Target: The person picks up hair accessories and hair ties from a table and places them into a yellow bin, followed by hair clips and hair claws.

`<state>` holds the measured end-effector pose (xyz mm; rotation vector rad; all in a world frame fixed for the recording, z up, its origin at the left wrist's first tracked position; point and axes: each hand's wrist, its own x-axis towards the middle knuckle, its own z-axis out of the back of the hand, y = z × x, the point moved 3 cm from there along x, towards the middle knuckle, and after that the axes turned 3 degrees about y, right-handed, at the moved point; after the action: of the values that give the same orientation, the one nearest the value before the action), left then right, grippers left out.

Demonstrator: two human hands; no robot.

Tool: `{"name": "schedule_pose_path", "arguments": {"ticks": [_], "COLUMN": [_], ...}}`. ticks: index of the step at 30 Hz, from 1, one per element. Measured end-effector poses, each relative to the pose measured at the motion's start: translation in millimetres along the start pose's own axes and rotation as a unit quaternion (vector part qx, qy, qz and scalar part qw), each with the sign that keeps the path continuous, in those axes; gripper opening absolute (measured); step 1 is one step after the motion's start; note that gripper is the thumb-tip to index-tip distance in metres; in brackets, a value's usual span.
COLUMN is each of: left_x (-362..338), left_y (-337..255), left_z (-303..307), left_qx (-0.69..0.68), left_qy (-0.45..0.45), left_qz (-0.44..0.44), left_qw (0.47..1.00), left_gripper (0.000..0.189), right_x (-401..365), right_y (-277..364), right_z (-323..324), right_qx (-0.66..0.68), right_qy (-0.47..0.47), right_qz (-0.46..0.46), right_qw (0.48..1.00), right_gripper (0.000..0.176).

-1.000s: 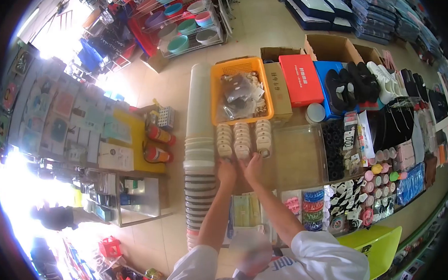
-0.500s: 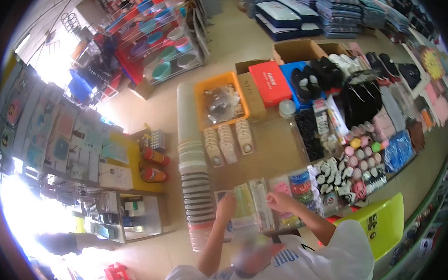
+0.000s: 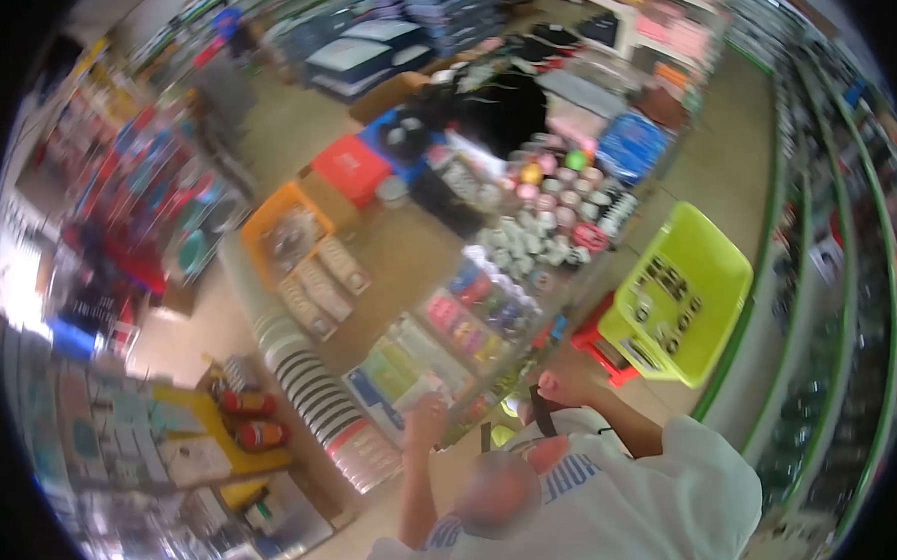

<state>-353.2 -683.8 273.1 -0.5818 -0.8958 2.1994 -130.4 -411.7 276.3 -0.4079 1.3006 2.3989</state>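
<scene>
My left hand (image 3: pixel 425 421) is blurred over the near edge of the display table, beside flat clear packages (image 3: pixel 397 363) and a long row of stacked cups (image 3: pixel 309 389). Whether its fingers hold anything is not visible. Closer to my body, my right hand (image 3: pixel 554 387) has its fingers drawn together, near a dark strap (image 3: pixel 541 414) at the front of my white shirt. Anything inside those fingers is too small to make out. Small pink and yellow packs (image 3: pixel 463 326) lie on the table ahead of the hands.
On the right, a lime-green basket (image 3: pixel 719 282) rests on a red stool (image 3: pixel 598 339). Beyond the packs sit small jars (image 3: pixel 553 189), an orange tray (image 3: pixel 261 217) and a red box (image 3: pixel 351 171). Green-edged shelves (image 3: pixel 768 294) run along the right side.
My view has swung to the right, bringing the basket and shelves further in. My right hand has come back from the table packages toward my body; my left remains near the table edge.
</scene>
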Motion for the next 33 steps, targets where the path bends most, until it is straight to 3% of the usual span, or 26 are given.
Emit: {"name": "schedule_pose_path", "arguments": {"ticks": [2,3,6,9,12,14,18,20,21,22,24,27,29,33], "left_x": [2.7,2.9,-5.3,-11.4,9.3,19.2,47.5,73.5,88.3,102.9,130.5,166.3,196.3,238.0], "left_y": [-17.4,-23.5,-51.5,-102.1,-28.8,-20.0,-119.4,-193.0,-219.4,-245.7,-288.3,-356.2,-359.4,-348.2], "left_z": [-11.0,-19.1,-47.3,-83.1,-176.9,-217.6,-255.0,-269.1,-281.1,-293.2,-311.0,-340.4,-384.2,-488.8], "left_qx": [0.009,0.004,-0.067,-0.006,-0.077,-0.061,0.121,-0.012,-0.020,-0.028,0.067,0.079,0.084,0.126], "left_qy": [0.016,0.049,0.097,0.154,0.217,0.261,0.323,0.375,0.376,0.377,0.332,0.330,0.334,0.399], "left_qz": [-0.041,-0.025,-0.031,-0.049,-0.022,-0.047,-0.152,-0.065,-0.062,-0.059,-0.147,-0.197,-0.191,-0.194], "left_qw": [0.999,0.999,0.993,0.987,0.973,0.962,0.926,0.925,0.924,0.924,0.929,0.920,0.919,0.887], "left_gripper": [0.025,0.028,0.030,0.032,0.036,0.036,0.034,0.032,0.031,0.030,0.028,0.026,0.027,0.038], "right_x": [-39.0,-56.2,-86.6,-131.2,-156.8,-174.2,-210.1,-220.6,-225.1,-227.0,-224.2,-206.3,-209.4,-178.6], "right_y": [-38.6,-30.7,-115.5,-134.3,-166.4,-192.8,-247.4,-280.6,-295.2,-310.0,-341.2,-392.2,-382.7,-434.7], "right_z": [-0.3,16.7,4.1,22.8,33.2,37.5,65.1,80.8,84.9,89.0,96.0,97.8,124.3,104.0], "right_qx": [-0.020,-0.126,-0.062,-0.004,0.082,0.077,0.099,0.107,0.111,0.121,0.140,0.179,0.252,0.257], "right_qy": [-0.044,0.015,-0.205,-0.249,-0.259,-0.344,-0.482,-0.514,-0.527,-0.528,-0.525,-0.453,-0.356,-0.410], "right_qz": [-0.036,-0.082,0.024,-0.096,-0.146,-0.135,-0.211,-0.216,-0.221,-0.235,-0.260,-0.306,-0.349,-0.384], "right_qw": [0.998,0.988,0.977,0.964,0.951,0.926,0.844,0.823,0.813,0.807,0.798,0.818,0.829,0.786], "right_gripper": [0.033,0.028,0.026,0.027,0.029,0.030,0.029,0.027,0.026,0.025,0.023,0.026,0.029,0.028]}}
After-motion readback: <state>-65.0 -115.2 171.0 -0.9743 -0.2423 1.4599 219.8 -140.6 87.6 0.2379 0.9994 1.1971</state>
